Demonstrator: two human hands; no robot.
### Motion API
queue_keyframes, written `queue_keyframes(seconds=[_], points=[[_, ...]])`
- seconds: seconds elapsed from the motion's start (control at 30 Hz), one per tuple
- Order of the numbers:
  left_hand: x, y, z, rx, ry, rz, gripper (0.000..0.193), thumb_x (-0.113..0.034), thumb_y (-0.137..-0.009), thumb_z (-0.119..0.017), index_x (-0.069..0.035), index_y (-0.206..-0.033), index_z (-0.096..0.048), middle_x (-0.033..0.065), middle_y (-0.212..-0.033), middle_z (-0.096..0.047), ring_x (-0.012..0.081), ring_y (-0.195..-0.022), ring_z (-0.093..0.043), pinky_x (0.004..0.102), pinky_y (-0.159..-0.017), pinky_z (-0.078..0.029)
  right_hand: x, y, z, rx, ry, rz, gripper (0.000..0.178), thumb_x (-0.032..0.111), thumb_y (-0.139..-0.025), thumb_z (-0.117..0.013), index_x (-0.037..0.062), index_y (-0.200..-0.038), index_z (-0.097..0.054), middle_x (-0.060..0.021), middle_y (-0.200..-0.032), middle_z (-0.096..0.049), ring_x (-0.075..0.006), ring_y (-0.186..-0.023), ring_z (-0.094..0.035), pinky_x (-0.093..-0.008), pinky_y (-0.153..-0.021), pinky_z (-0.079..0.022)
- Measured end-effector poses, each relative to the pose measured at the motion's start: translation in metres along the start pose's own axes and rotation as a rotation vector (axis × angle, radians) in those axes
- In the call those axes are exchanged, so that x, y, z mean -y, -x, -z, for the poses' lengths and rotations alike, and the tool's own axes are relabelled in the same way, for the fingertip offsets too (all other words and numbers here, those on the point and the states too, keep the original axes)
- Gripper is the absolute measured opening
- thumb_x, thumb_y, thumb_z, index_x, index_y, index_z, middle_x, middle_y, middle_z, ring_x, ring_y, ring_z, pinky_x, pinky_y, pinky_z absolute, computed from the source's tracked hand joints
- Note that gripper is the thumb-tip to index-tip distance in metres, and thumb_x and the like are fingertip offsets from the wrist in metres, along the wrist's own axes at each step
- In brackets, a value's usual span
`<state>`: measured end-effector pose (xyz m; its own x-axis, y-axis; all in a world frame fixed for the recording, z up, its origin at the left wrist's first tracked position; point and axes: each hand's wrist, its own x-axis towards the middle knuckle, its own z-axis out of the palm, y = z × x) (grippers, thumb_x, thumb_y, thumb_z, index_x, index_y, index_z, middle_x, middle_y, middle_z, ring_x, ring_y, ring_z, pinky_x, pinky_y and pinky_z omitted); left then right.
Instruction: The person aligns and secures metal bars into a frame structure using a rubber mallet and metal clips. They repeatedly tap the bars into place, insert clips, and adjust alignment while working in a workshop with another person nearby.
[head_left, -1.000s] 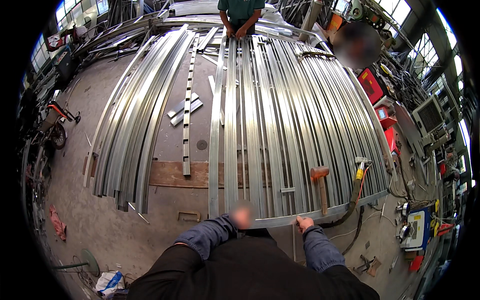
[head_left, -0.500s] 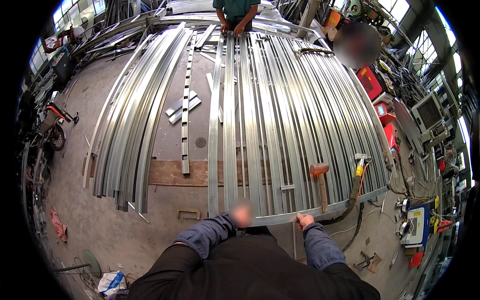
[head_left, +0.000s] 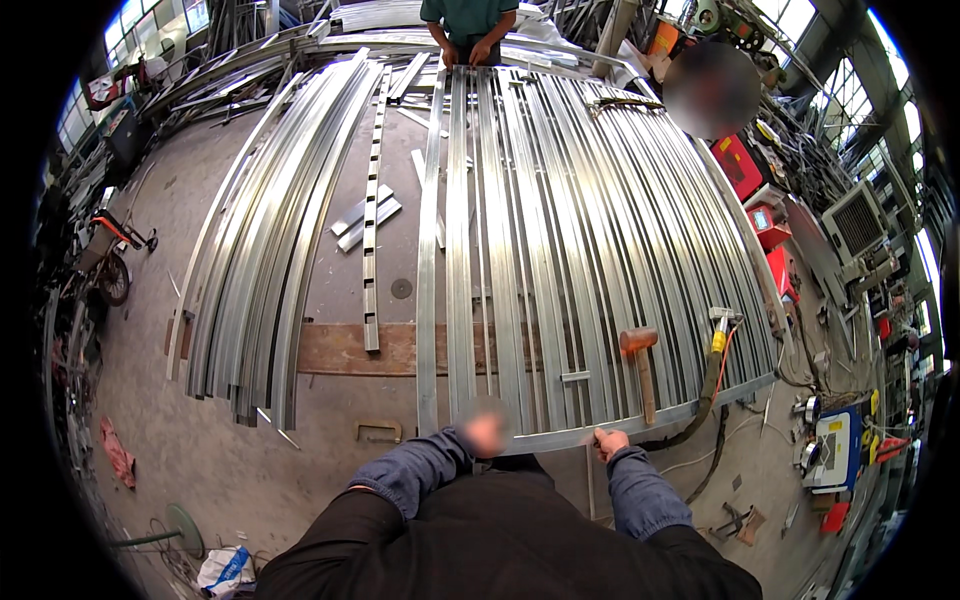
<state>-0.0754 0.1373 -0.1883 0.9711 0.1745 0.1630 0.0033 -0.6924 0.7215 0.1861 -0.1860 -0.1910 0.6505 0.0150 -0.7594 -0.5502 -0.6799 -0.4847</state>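
Note:
A large frame of long parallel silver metal bars (head_left: pixel 570 240) lies in front of me, closed at its near end by a crosswise metal rail (head_left: pixel 555 438). My right hand (head_left: pixel 610 444) is closed at this rail, its fingers curled against the edge. My left hand (head_left: pixel 485 432) is at the rail's left end, beside the near ends of two long bars; a blur hides its fingers. A mallet (head_left: pixel 646 385) with a reddish-brown head and wooden handle rests on the bars, its handle end near the rail. Left of it, a short metal piece (head_left: pixel 575 376) lies across the bars.
A yellow-and-silver tool (head_left: pixel 719 338) with a thick cable lies at the right. Left are stacked loose bars (head_left: pixel 270 250), a slotted bar (head_left: pixel 371 240), a wooden plank (head_left: pixel 335 348) and a C-clamp (head_left: pixel 378 432). A co-worker in green (head_left: pixel 470 25) stands at the far end, hands at the bars.
The co-worker's hands and body have shifted slightly at the far end. My two hands keep their places at the near rail.

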Motion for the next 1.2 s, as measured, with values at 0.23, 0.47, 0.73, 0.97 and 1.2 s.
queue_keyframes(seconds=[0.23, 0.47, 0.73, 0.97, 1.2], points=[[-0.028, -0.014, 0.037, 0.310, 0.038, 0.198, 0.032, -0.017, -0.082, -0.071, -0.005, -0.112, -0.069, 0.0208, -0.112, -0.068, 0.0406, -0.104, -0.065, 0.0519, -0.093, -0.053, -0.005, -0.003, 0.006, 0.033, -0.001, 0.033, 0.035, 0.033, -0.102, -0.074, 0.0041, -0.083, -0.066, -0.0088, -0.069, -0.061, -0.0202, -0.046, -0.047, -0.0369, -0.040, -0.034], [-0.037, 0.007, 0.075, -0.222, 0.050, 0.392, 0.052, -0.016, -0.083, -0.072, -0.001, -0.133, -0.065, 0.0226, -0.136, -0.064, 0.0433, -0.133, -0.055, 0.0491, -0.116, -0.044, -0.003, 0.006, 0.009, 0.044, -0.008, 0.038, 0.040, 0.035, -0.100, -0.074, -0.0017, -0.086, -0.070, -0.0110, -0.065, -0.063, -0.0208, -0.047, -0.052, -0.0387, -0.045, -0.041], [0.024, 0.045, 0.078, -0.083, -0.131, 0.488, 0.082, -0.025, -0.092, -0.065, 0.006, -0.160, -0.032, 0.0282, -0.162, -0.042, 0.0426, -0.146, -0.046, 0.0497, -0.123, -0.036, 0.009, 0.014, 0.001, 0.025, -0.061, 0.002, 0.033, 0.031, -0.100, -0.075, 0.0023, -0.088, -0.066, -0.0088, -0.067, -0.059, -0.0196, -0.046, -0.049, -0.0363, -0.039, -0.035], [0.001, 0.015, 0.073, 0.071, -0.149, 0.655, 0.088, -0.020, -0.086, -0.067, 0.012, -0.158, -0.029, 0.0342, -0.153, -0.048, 0.0481, -0.138, -0.053, 0.0501, -0.115, -0.046, 0.000, 0.004, 0.007, 0.015, -0.049, 0.022, 0.032, 0.030, -0.100, -0.076, 0.0020, -0.087, -0.066, -0.0088, -0.068, -0.060, -0.0191, -0.047, -0.049, -0.0361, -0.039, -0.035], [0.008, 0.001, 0.092, 0.157, 0.031, 0.828, 0.100, -0.031, -0.088, -0.067, 0.012, -0.163, -0.017, 0.0365, -0.151, -0.051, 0.0462, -0.134, -0.058, 0.0471, -0.112, -0.048, -0.010, -0.007, 0.009, 0.004, 0.016, 0.076, 0.035, 0.030, -0.100, -0.077, -0.0005, -0.086, -0.068, -0.0109, -0.070, -0.064, -0.0204, -0.048, -0.052, -0.0372, -0.042, -0.039]])
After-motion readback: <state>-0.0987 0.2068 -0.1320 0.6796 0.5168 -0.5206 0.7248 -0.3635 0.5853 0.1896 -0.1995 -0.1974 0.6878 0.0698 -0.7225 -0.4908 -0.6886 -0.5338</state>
